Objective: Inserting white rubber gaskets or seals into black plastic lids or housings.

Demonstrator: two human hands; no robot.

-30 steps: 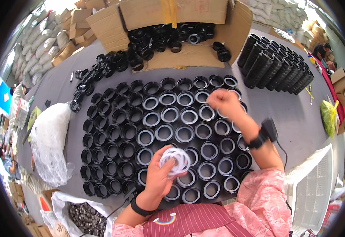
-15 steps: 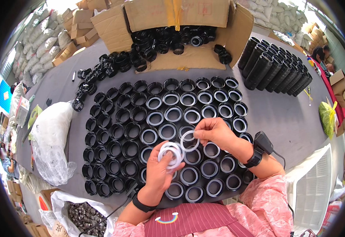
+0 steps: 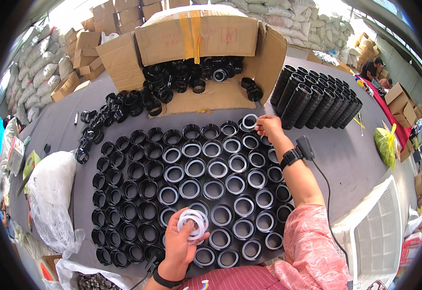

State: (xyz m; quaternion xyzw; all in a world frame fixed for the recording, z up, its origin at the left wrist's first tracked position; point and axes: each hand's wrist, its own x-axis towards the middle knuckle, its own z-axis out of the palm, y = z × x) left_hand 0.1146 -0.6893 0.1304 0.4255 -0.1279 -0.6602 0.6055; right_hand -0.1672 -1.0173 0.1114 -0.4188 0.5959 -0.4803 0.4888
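My left hand [image 3: 178,244] is closed on several white plastic rings [image 3: 191,223], its thumb pressed through them. It hovers over the near part of a grid of black round collars [image 3: 147,190] on the grey table. At the grid's far right, my right hand [image 3: 269,126] pinches a single white ring [image 3: 249,121] at its edge. That ring is at the rim of a black collar; I cannot tell whether it touches. Pale rings sit inside many collars in the middle and right, such as this one [image 3: 218,168]. The collars on the left show only black.
Behind the grid, an open cardboard box [image 3: 196,41] spills loose black collars [image 3: 119,107]. Stacked black collar columns [image 3: 312,99] stand far right. A clear plastic bag [image 3: 51,193] lies left; a white crate [image 3: 377,234] stands right. A cable runs from my right wrist. Another person [image 3: 372,70] is far right.
My right hand has moved away from my left, forward to the grid's far edge, carrying one white ring. My left hand keeps the other rings. The view has shifted.
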